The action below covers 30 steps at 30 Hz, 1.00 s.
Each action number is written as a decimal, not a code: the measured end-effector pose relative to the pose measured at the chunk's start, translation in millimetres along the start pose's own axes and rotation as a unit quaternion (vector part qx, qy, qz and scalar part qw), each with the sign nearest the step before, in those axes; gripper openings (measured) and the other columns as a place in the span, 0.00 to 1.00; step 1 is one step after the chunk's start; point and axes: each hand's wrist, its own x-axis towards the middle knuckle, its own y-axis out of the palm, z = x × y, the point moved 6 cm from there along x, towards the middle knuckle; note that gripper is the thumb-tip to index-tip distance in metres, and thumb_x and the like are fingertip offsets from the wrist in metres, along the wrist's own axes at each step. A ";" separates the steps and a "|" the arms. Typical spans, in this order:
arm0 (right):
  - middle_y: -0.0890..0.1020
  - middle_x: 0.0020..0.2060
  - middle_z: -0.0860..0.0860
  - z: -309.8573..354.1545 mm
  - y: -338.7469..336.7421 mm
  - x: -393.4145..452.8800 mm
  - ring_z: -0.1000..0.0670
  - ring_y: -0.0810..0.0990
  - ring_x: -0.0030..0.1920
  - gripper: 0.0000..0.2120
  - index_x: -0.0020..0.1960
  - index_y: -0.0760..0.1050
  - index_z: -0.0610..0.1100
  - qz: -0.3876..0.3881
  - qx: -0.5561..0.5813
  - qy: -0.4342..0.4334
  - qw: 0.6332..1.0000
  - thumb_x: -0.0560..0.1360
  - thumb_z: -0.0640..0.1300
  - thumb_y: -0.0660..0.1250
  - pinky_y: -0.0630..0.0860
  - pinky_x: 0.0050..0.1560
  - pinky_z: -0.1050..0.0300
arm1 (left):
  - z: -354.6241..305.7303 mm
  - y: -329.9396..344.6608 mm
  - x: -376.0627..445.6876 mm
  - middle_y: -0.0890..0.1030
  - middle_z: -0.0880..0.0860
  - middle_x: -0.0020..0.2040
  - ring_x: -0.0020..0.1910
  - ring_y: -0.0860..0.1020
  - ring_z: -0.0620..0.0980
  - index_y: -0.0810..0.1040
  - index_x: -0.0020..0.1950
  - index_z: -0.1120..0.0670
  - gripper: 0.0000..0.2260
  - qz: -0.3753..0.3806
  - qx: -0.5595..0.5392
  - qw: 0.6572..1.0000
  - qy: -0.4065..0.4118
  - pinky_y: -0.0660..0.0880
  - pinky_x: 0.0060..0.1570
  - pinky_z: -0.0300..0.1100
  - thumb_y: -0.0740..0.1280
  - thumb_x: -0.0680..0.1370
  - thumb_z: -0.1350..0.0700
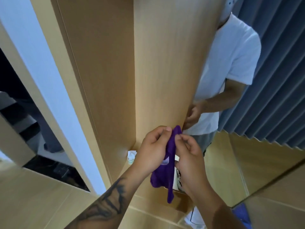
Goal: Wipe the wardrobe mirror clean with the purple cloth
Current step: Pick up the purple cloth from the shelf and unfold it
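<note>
Wooden wardrobe (165, 63) beside its mirror (264, 113); left hand (151, 151) and right hand (189, 156) pinch purple cloth (165, 176).

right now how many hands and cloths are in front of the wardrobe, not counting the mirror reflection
hands: 2, left hand and right hand, both gripping the cloth
purple cloth: 1
total: 3
</note>
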 end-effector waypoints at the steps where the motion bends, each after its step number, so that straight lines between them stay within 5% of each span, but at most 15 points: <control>1: 0.88 0.48 0.49 9.0 -2.8 0.1 0.48 0.88 0.50 0.03 0.54 0.81 0.52 0.009 0.008 -0.004 1.000 0.82 0.49 0.69 0.84 0.55 0.37 | -8.6 6.1 -3.3 0.86 0.60 0.44 0.42 0.81 0.50 0.84 0.54 0.59 0.12 0.004 -0.010 1.000 0.009 0.77 0.47 0.41 0.61 0.87 0.57; 3: 0.88 0.48 0.49 24.8 -9.8 0.2 0.48 0.88 0.50 0.04 0.55 0.81 0.52 0.021 0.015 -0.017 1.000 0.81 0.48 0.71 0.84 0.56 0.37 | -23.2 15.7 -11.5 0.86 0.64 0.48 0.44 0.83 0.50 0.85 0.56 0.62 0.11 -0.001 -0.026 0.999 0.030 0.78 0.46 0.38 0.61 0.86 0.64; 7: 0.88 0.47 0.48 55.7 -25.7 -2.7 0.45 0.88 0.49 0.12 0.48 0.81 0.60 0.041 0.011 -0.064 0.997 0.81 0.41 0.71 0.83 0.55 0.35 | -48.1 28.2 -25.1 0.76 0.61 0.35 0.35 0.72 0.52 0.85 0.55 0.60 0.10 -0.027 0.049 0.994 0.096 0.71 0.38 0.39 0.65 0.82 0.70; 10: 0.88 0.46 0.48 84.3 -39.3 -5.4 0.45 0.88 0.48 0.10 0.51 0.81 0.60 0.059 0.016 -0.113 0.992 0.80 0.44 0.71 0.84 0.53 0.37 | -69.7 35.2 -33.3 0.74 0.53 0.38 0.35 0.72 0.46 0.83 0.59 0.50 0.13 -0.068 0.162 0.973 0.151 0.71 0.38 0.37 0.73 0.78 0.65; 13: 0.88 0.47 0.48 117.8 -56.9 -7.4 0.45 0.88 0.47 0.09 0.54 0.81 0.59 0.078 0.032 -0.177 0.981 0.76 0.48 0.71 0.84 0.49 0.42 | -85.4 45.9 -37.2 0.81 0.47 0.51 0.49 0.79 0.46 0.81 0.63 0.41 0.18 -0.073 0.182 0.969 0.148 0.77 0.50 0.40 0.77 0.74 0.48; 16: 0.88 0.46 0.50 150.9 -74.0 -13.2 0.48 0.88 0.46 0.12 0.56 0.79 0.60 0.058 0.005 -0.276 0.959 0.80 0.43 0.70 0.82 0.48 0.49 | -109.5 75.7 -37.7 0.87 0.52 0.46 0.43 0.82 0.48 0.86 0.55 0.47 0.06 -0.017 0.159 0.967 0.197 0.79 0.45 0.46 0.75 0.79 0.54; 19: 0.84 0.58 0.60 174.8 -86.1 -22.0 0.55 0.83 0.60 0.16 0.64 0.77 0.64 0.032 -0.068 -0.358 0.931 0.83 0.44 0.67 0.80 0.61 0.48 | -136.6 99.2 -34.0 0.88 0.57 0.44 0.40 0.82 0.51 0.87 0.52 0.53 0.03 -0.030 0.111 0.969 0.220 0.81 0.44 0.54 0.74 0.80 0.59; 21: 0.77 0.67 0.67 188.0 -91.0 -27.5 0.57 0.75 0.70 0.21 0.71 0.71 0.68 0.025 -0.137 -0.408 0.902 0.84 0.47 0.65 0.75 0.69 0.48 | -153.7 113.4 -29.5 0.88 0.57 0.45 0.42 0.85 0.52 0.88 0.53 0.54 0.06 -0.016 0.052 0.974 0.222 0.82 0.44 0.49 0.72 0.81 0.62; 26: 0.69 0.78 0.57 223.2 -105.1 -29.3 0.55 0.67 0.78 0.29 0.82 0.60 0.58 -0.042 -0.247 -0.556 0.793 0.83 0.47 0.62 0.71 0.73 0.47 | -191.8 149.1 -21.0 0.86 0.64 0.55 0.51 0.84 0.56 0.87 0.59 0.56 0.08 0.089 -0.040 0.975 0.198 0.81 0.57 0.52 0.69 0.83 0.60; 30: 0.68 0.77 0.52 265.4 -106.4 -18.1 0.51 0.69 0.76 0.30 0.82 0.59 0.56 -0.078 -0.287 -0.601 0.742 0.81 0.48 0.61 0.73 0.71 0.44 | -228.8 166.6 -20.9 0.85 0.66 0.56 0.58 0.84 0.63 0.86 0.59 0.59 0.11 0.141 -0.046 0.968 0.200 0.78 0.65 0.58 0.66 0.85 0.56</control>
